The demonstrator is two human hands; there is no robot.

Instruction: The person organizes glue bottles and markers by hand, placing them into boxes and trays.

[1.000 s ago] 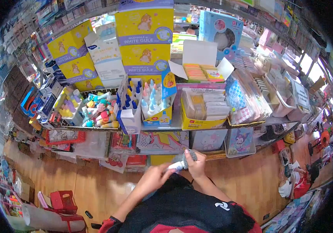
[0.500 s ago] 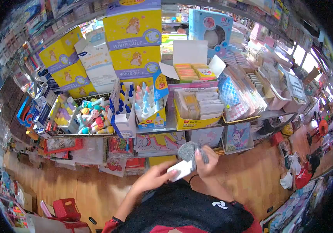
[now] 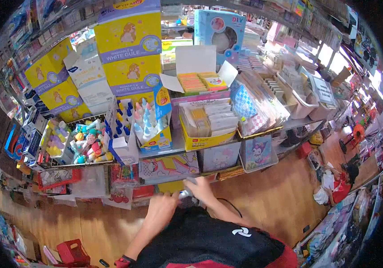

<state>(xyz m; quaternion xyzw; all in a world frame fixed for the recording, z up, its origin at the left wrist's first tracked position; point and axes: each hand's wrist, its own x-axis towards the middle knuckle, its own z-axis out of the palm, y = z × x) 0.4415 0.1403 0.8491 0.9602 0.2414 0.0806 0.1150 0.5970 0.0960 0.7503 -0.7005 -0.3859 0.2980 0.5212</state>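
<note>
Low in front of my apron, my two hands are close together. My left hand [image 3: 163, 206] shows its back, the fingers curled round a small white object [image 3: 184, 194], of which only a sliver shows between the hands. To its right, my right hand [image 3: 200, 190] is closed, with a blurred edge of a grey cloth-like bundle [image 3: 190, 181] at its fingers. Most of both held things is hidden by the hands. Just beyond them, under the shelf, are a yellow item [image 3: 172, 186] and a picture sheet in pink and yellow [image 3: 169, 166].
A stocked shelf spans the front: yellow glue boxes [image 3: 131, 53], a box of glue bottles [image 3: 149, 129], a tray of small colourful figures [image 3: 91, 142], a yellow box of packets [image 3: 208, 140], and a clear bin [image 3: 258, 154]. A red box [image 3: 73, 253] stands on the wooden floor [image 3: 263, 201] behind left.
Both hands have moved down and left, nearer the shelf's underside and my body. The white object and grey bundle, plainly visible before, are now mostly covered. The view has swung right.
</note>
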